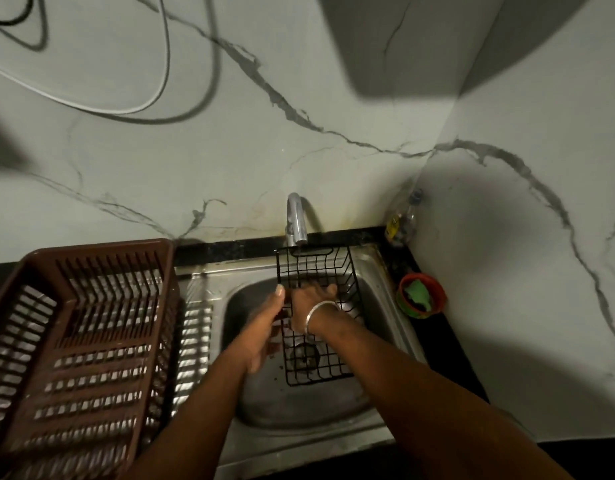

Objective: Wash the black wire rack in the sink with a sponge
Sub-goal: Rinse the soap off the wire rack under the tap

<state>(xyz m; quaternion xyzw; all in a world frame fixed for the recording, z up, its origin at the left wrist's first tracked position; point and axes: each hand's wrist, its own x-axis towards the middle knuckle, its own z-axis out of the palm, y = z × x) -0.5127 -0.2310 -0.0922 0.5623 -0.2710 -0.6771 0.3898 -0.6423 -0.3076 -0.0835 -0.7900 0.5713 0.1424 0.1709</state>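
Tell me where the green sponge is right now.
In the head view, the green sponge sits in a small red bowl on the dark counter, right of the sink, untouched by either hand.

Left hand (264, 327) and right hand (311, 299) side by side

At the sink, the right hand (313, 296) reaches into the black wire rack (316, 341), its fingers a motion blur, so whether they hold a sponge cannot be told; the left hand (264, 327) covers part of the rack's left edge, its fingers out of sight behind the palm; both forearms run off the lower edge; the brown dish drainer (74, 341) is cut by the left and lower edges; a dim bottle (403, 220) in the corner is too dark to read; cables (126, 109) on the wall leave the frame at top left.
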